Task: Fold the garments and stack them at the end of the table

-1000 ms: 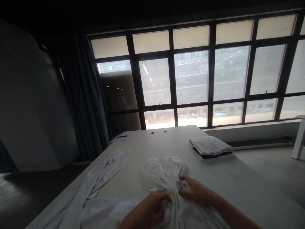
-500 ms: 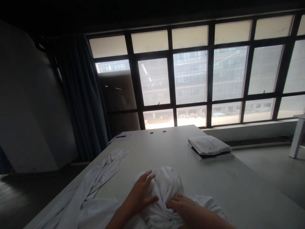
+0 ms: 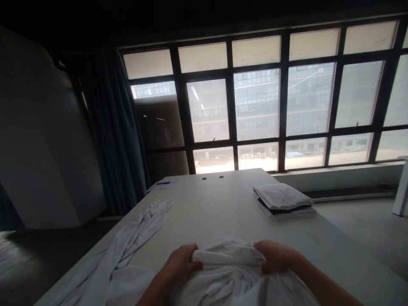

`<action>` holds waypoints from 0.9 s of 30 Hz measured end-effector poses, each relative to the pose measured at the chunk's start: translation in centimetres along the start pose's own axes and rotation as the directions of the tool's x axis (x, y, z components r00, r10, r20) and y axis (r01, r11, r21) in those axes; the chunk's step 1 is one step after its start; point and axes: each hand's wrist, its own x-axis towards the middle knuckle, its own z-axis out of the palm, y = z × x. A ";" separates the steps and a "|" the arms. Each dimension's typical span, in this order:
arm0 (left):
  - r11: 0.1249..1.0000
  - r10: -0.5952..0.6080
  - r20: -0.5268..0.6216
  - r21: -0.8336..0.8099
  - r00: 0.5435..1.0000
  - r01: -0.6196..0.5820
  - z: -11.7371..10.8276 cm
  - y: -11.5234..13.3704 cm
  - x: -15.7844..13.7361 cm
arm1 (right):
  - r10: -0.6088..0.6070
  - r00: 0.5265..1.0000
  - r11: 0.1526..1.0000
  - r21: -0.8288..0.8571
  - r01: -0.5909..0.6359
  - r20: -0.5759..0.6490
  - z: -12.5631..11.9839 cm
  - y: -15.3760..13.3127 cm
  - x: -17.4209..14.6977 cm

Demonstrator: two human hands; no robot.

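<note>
A bunched white cloth [image 3: 228, 272], its kind of garment unclear, lies at the near end of the table. My left hand [image 3: 183, 263] grips its upper fold on the left, thumb and fingers closed round the fabric. On the other side my right hand [image 3: 274, 257] is closed on the same fold, so a strip of cloth spans between the two. The lower part of the cloth spreads toward me in loose creases and runs out of the picture.
Another crumpled white cloth [image 3: 137, 231] stretches along the table's left edge. Folded white and dark fabric [image 3: 282, 197] is stacked at the right edge. A blue pen [image 3: 163, 183] rests on paper at the far left of the white table [image 3: 216, 208]. Windows stand behind.
My hands have moved apart, the right one outward to the right. Both now grip the fold, where the left hand earlier had its fingers spread on the cloth. The bunched cloth is wider and lower.
</note>
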 end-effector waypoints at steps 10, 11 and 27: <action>0.998 0.056 -0.731 0.058 0.680 -0.020 -12.9 2.5 3.4 | 0.008 0.669 0.965 -0.169 -0.199 -0.743 -16.8 -4.7 1.9; 0.996 0.087 -0.809 0.064 0.581 -0.061 -13.9 2.4 2.9 | -0.053 0.602 0.962 -0.202 -0.183 -0.797 -17.7 -5.5 1.1; 0.984 0.091 0.113 0.144 0.989 -0.107 -6.1 -3.4 -7.3 | -0.208 0.976 0.952 0.214 0.217 -0.063 -2.8 -8.9 -8.3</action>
